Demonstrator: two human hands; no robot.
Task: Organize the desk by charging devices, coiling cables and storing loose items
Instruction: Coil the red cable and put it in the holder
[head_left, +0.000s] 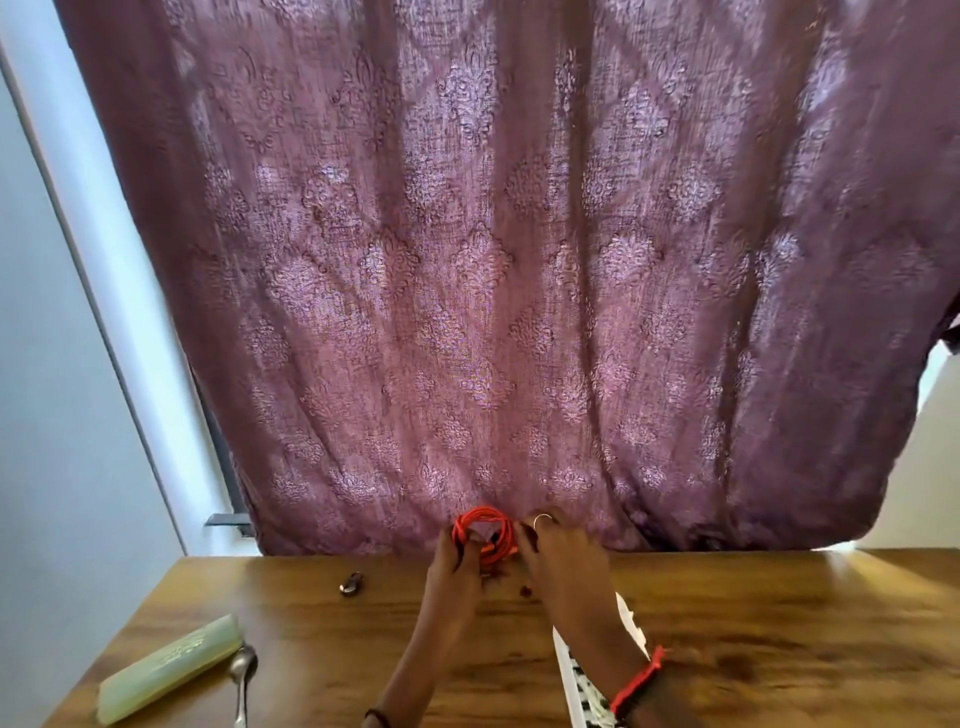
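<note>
No readable text, label, brand, number or sign is shown anywhere in the head view. A faint embossed marking is seen on the top of the pale green case (171, 670), at the left end of the wooden desk (779, 623), but it is too blurred to be read.

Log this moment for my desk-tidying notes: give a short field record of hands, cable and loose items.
cable: red cable, coiled in loops, held up at the far desk edge
left hand: grips the coil's left side
right hand: at the coil's right side, ring on one finger
desk: wooden
loose items: green case and spoon near left; small dark object further back
background: purple curtain
</note>
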